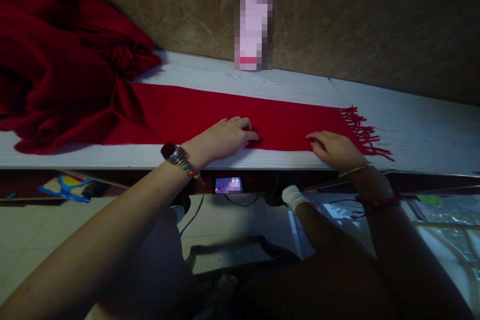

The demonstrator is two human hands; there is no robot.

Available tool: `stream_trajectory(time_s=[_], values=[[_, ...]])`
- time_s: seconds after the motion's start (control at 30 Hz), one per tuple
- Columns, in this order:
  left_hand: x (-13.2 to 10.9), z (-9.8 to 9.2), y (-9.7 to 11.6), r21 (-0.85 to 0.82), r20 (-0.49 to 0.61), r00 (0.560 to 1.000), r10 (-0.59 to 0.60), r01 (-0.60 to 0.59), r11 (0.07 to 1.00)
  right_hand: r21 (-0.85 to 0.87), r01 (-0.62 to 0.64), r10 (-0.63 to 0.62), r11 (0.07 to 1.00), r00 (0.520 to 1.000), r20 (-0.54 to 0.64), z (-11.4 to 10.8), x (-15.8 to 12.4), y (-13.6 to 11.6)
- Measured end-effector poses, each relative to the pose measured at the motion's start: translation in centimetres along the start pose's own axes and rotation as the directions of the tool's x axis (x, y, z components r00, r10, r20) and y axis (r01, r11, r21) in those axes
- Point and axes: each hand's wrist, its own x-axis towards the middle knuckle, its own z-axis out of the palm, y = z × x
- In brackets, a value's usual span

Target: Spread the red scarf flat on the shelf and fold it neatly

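Note:
A red fringed scarf (210, 112) lies spread lengthwise along the white table, its tasselled end on the right. Its left part runs into a bunched heap of red cloth (48, 75). My left hand (232, 135) rests on the flat middle of the scarf, fingers loosely bent and thumb apart, with a ring and a watch on that arm. Close to the fringe, my right hand (335, 150) lies over the scarf's near edge with its fingers stretched out. Neither hand visibly grips the cloth.
Behind the white table (423, 135) rises a brown marbled wall (356, 20). A pixelated pink item (253, 30) stands against it. Below the table edge are a lit phone (228, 185), a blue-and-yellow packet (69, 187) and a dark cable (193, 215). Clear plastic (450, 215) shows at lower right.

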Motion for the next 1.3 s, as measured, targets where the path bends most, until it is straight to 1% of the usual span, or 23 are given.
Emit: stream_trajectory(time_s=[0.2, 0.43, 0.67, 0.73, 0.83, 0.93, 0.97, 1.03, 1.13, 1.2, 1.3], values=[[0.0, -0.2, 0.1, 0.01, 0.023, 1.0, -0.011, 0.011, 1.0, -0.011, -0.018, 0.018, 1.0, 1.0, 0.01, 0.1, 0.0, 0.0], [0.0, -0.1, 0.0, 0.013, 0.005, 1.0, 0.01, -0.01, 1.0, 0.006, -0.007, 0.008, 1.0, 1.0, -0.015, 0.3, 0.0, 0.1], [0.1, -0.2, 0.0, 0.007, 0.021, 1.0, 0.009, -0.009, 1.0, 0.019, -0.034, 0.034, 0.999, 0.999, 0.023, 0.0, 0.0, 0.0], [0.1, -0.2, 0.0, 0.007, 0.022, 1.0, 0.004, -0.004, 1.0, 0.01, -0.066, 0.065, 0.998, 0.997, 0.038, 0.0, -0.2, 0.7], [0.1, -0.1, 0.1, 0.006, 0.029, 1.0, 0.001, -0.001, 1.0, -0.052, -0.157, 0.16, 0.986, 0.986, 0.043, 0.2, -0.7, 2.2], [0.0, 0.3, 0.0, 0.006, 0.009, 0.999, -0.032, 0.032, 0.999, -0.119, -0.198, 0.196, 0.973, 0.98, -0.032, 0.4, -1.2, 2.8], [0.0, 0.5, -0.1, 0.005, 0.001, 0.998, -0.056, 0.056, 0.998, -0.122, -0.191, 0.184, 0.974, 0.981, -0.068, 0.4, -1.2, 2.5], [0.0, 1.0, -0.5, -0.002, 0.001, 0.994, -0.113, 0.113, 0.994, -0.08, -0.151, 0.14, 0.985, 0.981, -0.134, 0.4, -0.9, 1.2], [0.0, 1.2, -1.0, -0.026, 0.074, 0.979, -0.188, 0.19, 0.981, 0.045, -0.066, 0.073, 0.997, 0.981, -0.18, 0.5, 0.0, -1.7], [0.0, 1.0, -1.2, -0.035, 0.152, 0.962, -0.227, 0.235, 0.971, 0.102, -0.034, 0.05, 0.994, 0.987, -0.151, 0.8, 0.5, -3.3], [0.0, 0.7, -1.3, -0.035, 0.238, 0.936, -0.259, 0.275, 0.961, 0.124, -0.064, 0.068, 0.99, 0.997, -0.022, 1.5, 0.8, -4.2]])
